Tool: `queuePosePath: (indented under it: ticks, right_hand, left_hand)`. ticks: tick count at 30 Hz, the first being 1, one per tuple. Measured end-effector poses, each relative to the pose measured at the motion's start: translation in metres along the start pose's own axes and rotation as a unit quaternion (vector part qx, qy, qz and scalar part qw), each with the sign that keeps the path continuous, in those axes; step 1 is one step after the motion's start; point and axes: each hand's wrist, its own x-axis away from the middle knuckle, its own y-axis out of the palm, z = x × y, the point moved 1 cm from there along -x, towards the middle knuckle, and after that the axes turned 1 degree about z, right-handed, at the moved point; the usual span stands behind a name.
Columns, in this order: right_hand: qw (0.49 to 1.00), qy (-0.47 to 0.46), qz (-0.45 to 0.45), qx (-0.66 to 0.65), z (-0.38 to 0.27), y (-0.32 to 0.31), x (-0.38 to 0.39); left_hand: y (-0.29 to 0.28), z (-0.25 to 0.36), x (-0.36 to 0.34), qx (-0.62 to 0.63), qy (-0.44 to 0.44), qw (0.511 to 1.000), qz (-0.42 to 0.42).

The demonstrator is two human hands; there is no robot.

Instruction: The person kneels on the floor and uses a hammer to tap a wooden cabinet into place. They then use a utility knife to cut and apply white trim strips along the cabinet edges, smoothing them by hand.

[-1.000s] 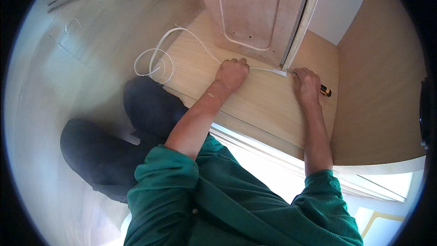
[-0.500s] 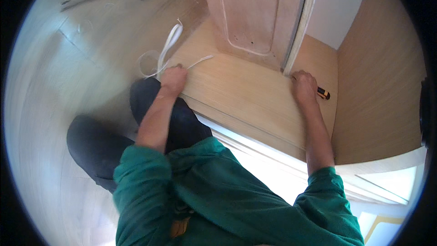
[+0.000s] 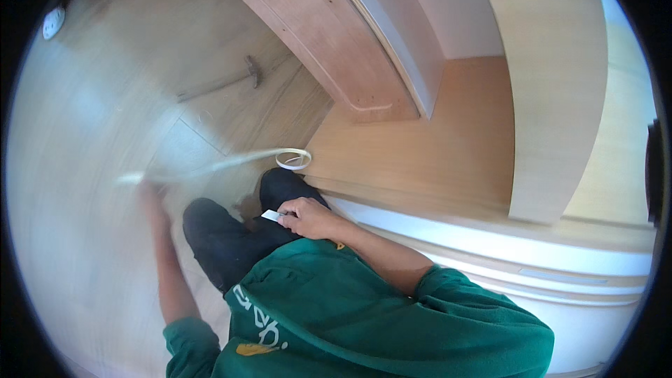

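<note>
My left hand (image 3: 150, 196) is stretched out over the floor at the left, smeared by motion, at the end of a long white strip (image 3: 231, 161). From there the strip runs right to a loose loop (image 3: 294, 159) by the cabinet base's edge. Close above my lap, my right hand (image 3: 308, 217) is closed around a utility knife. Its pale flat blade (image 3: 271, 215) sticks out past the fingers, and a bit of its yellow end (image 3: 341, 246) shows below the wrist; the palm hides the rest.
A hammer (image 3: 253, 72) lies on the wooden floor (image 3: 105, 98). A brownish panelled door (image 3: 308, 21) stands against the cabinet's wooden base board (image 3: 413, 147). A curved side panel (image 3: 560, 84) rises at the right. A white shoe (image 3: 53, 22) is at the far left.
My left hand has swung left from the cabinet board, drawing the white strip out. My right hand has come back from the door's lower edge to my lap with the knife. The view has shifted left.
</note>
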Motion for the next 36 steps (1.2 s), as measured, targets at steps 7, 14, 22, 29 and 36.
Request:
queuePosePath:
  ticks: [7,14,22,29,36]
  right_hand:
    - [0.907,0.130,-0.044,-0.398,0.070,0.026,0.048]
    - [0.983,-0.037,-0.070,-0.168,0.109,0.061,0.078]
    - [0.956,0.008,-0.063,-0.285,0.125,0.086,0.068]
    - [0.963,0.023,-0.125,-0.237,0.117,0.101,0.056]
    - [0.961,0.059,-0.053,-0.264,0.043,0.069,0.004]
  left_hand:
    - [-0.201,0.168,0.100,0.034,0.005,0.930,0.365]
    - [-0.197,0.111,0.293,-0.095,0.089,0.933,0.336]
    - [-0.058,0.154,0.353,-0.087,0.166,0.923,0.337]
    - [-0.079,0.227,0.365,-0.124,0.280,0.859,0.411]
    - [-0.168,0.283,0.325,-0.146,0.305,0.755,0.562]
